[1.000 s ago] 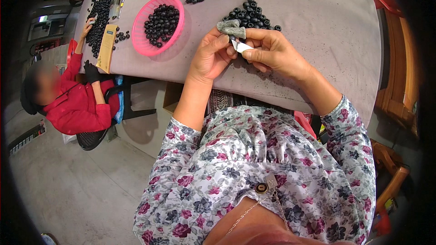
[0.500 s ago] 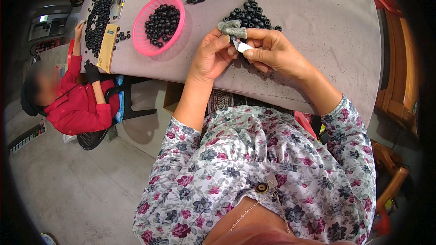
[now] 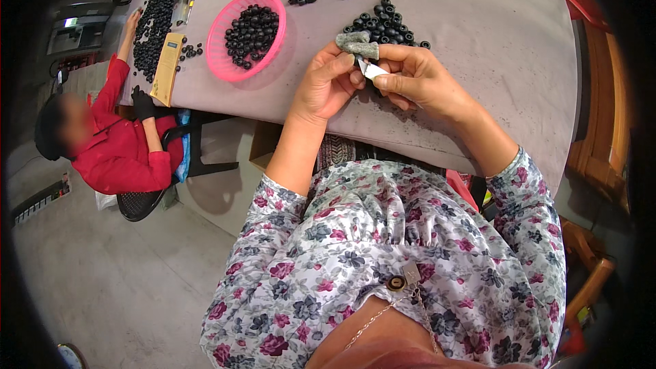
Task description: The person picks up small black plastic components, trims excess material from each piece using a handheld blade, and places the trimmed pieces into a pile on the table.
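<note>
Head view: both hands' fingers (image 3: 395, 82) pinch one small white piece (image 3: 372, 70) beside one pink basket (image 3: 222, 26).

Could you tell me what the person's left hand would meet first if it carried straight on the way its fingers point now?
Most likely the grey fingertip covers on the right hand, just ahead of the left hand; beyond them lies the pile of black rings. Depth is unclear.

One pink basket (image 3: 225, 61), two people, two hands (image 3: 372, 78) at work, black rings (image 3: 383, 24) too many to count
</note>
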Motion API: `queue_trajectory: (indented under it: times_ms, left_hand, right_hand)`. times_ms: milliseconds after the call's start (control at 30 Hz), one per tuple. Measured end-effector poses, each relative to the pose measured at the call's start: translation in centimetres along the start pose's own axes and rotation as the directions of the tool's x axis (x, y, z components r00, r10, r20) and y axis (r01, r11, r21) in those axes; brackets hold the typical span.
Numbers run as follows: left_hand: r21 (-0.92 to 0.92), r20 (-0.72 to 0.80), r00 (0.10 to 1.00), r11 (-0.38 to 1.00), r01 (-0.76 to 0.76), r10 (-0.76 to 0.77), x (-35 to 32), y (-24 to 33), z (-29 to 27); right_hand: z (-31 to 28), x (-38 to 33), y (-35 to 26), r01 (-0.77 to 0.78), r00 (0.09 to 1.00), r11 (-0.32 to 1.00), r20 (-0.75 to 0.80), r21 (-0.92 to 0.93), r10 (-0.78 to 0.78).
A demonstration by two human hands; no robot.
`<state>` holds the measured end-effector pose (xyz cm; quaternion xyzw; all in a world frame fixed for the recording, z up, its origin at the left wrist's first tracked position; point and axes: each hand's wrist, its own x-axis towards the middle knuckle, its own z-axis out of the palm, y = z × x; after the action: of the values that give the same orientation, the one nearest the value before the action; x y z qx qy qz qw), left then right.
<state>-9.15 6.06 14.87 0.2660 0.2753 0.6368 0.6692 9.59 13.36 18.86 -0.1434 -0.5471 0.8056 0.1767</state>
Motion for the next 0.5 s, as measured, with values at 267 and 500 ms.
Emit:
queue_trajectory:
  times_ms: [267, 500]
  left_hand:
    - [-0.049, 0.055, 0.998, 0.999, 0.008, -0.006, 0.7, -0.4, 0.1]
    - [0.616, -0.125, 0.901, 0.744, -0.257, 0.415, -0.8, 4.1, 1.9]
  right_hand:
    - [-1.3, 0.0, 0.2, 0.000, 1.000, 1.000, -0.012, -0.007, 0.000]
    - [-2.9, 0.2, -0.9, 0.244, 0.895, 0.966, -0.364, -0.088, -0.259]
